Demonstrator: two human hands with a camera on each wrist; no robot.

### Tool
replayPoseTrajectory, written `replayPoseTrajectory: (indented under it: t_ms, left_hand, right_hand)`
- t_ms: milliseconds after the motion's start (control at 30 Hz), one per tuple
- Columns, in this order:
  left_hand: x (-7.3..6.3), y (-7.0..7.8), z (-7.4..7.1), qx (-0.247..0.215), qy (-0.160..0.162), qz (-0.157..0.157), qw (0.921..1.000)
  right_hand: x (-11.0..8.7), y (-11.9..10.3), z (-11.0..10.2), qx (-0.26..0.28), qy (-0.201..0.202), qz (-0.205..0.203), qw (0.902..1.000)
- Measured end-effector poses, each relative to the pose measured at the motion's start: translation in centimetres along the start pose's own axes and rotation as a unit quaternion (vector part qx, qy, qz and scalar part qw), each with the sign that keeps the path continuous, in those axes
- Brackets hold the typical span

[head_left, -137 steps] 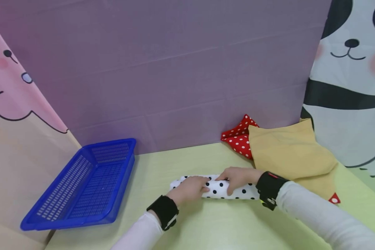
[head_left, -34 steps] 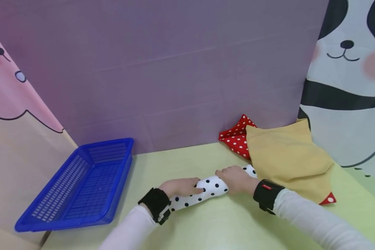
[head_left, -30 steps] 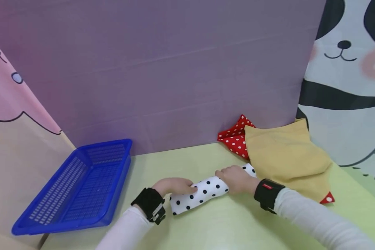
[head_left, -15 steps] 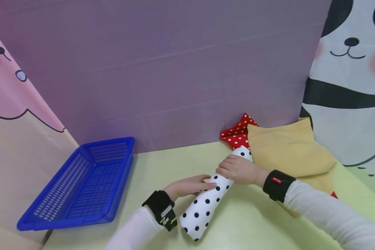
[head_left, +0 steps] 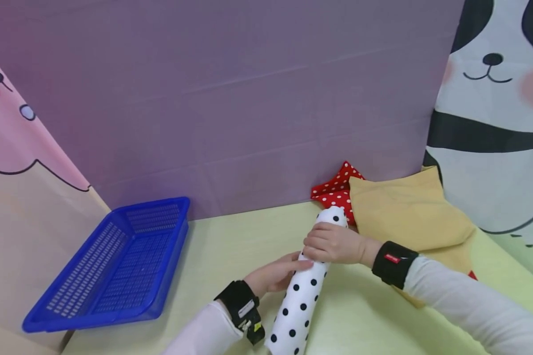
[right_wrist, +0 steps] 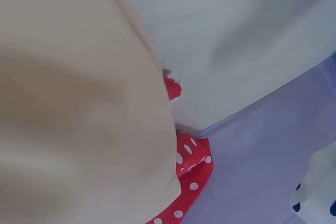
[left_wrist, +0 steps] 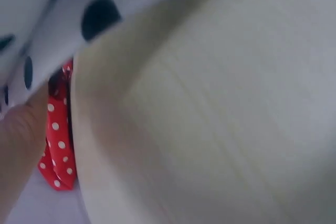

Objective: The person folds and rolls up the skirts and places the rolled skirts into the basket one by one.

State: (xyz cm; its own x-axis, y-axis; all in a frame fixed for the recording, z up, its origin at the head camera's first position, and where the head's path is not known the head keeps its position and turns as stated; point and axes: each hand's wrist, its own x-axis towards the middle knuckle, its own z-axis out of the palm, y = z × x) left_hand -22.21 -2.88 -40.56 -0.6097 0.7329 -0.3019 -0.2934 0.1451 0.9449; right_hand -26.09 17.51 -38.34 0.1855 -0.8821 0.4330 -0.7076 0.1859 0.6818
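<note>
A white cloth with black dots (head_left: pixel 298 303), rolled into a long tube, slants across the middle of the head view, its near end running off the bottom edge. My right hand (head_left: pixel 334 243) grips it near its far end, fingers wrapped over the top. Just below, my left hand (head_left: pixel 276 272) holds the roll from its left side, a digit lying across the top and other fingers partly hidden behind it. In the left wrist view, the dotted cloth (left_wrist: pixel 58 30) crosses the upper left above part of the left hand (left_wrist: pixel 21 135). The right wrist view shows the cloth's end (right_wrist: pixel 317 195) at lower right.
A blue plastic basket (head_left: pixel 133 261) stands on the left of the pale table (head_left: pixel 231 236). At right lie a tan cloth (head_left: pixel 408 212) and a red cloth with white dots (head_left: pixel 335 190), against the purple backdrop (head_left: pixel 248 123). The roll's far end overlaps the red cloth in the head view.
The roll has turned from lying crosswise to pointing toward and away from me. My right hand has changed from pressing on it to gripping it; the left has shifted along it toward the right.
</note>
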Motion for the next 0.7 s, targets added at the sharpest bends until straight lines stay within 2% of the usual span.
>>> replayPoseTrajectory:
  t_ms: [100, 200, 333, 467, 533, 633, 700]
  left_hand:
    - [0.0, 0.0, 0.8, 0.004, 0.02, 0.005, 0.9998]
    - [0.1, 0.1, 1.6, 0.026, 0.067, 0.004, 0.9974]
    - [0.2, 0.1, 2.4, 0.076, 0.149, -0.01, 0.9858]
    - [-0.3, 0.0, 2.5, 0.105, 0.201, -0.016, 0.9739]
    - [-0.6, 0.2, 2.2, 0.103, 0.212, -0.007, 0.9719]
    - [-1.3, 0.7, 1.5, 0.101, 0.225, 0.016, 0.969]
    - [-1.8, 1.3, 0.8, 0.11, 0.236, 0.03, 0.9651]
  right_hand:
    - [0.0, -0.2, 0.0, -0.004, -0.03, -0.008, 0.9995]
    - [0.1, -0.4, 0.0, -0.018, -0.072, -0.012, 0.9972]
    - [0.4, -0.7, 0.0, -0.026, -0.115, -0.002, 0.9931]
    - [1.3, -0.9, -0.2, -0.022, -0.147, 0.019, 0.9887]
    - [1.9, -0.8, -0.2, -0.016, -0.165, 0.039, 0.9854]
    - [2.8, -0.6, 0.0, 0.007, -0.184, 0.092, 0.9787]
    - [3.5, -0.3, 0.1, 0.025, -0.175, 0.135, 0.9749]
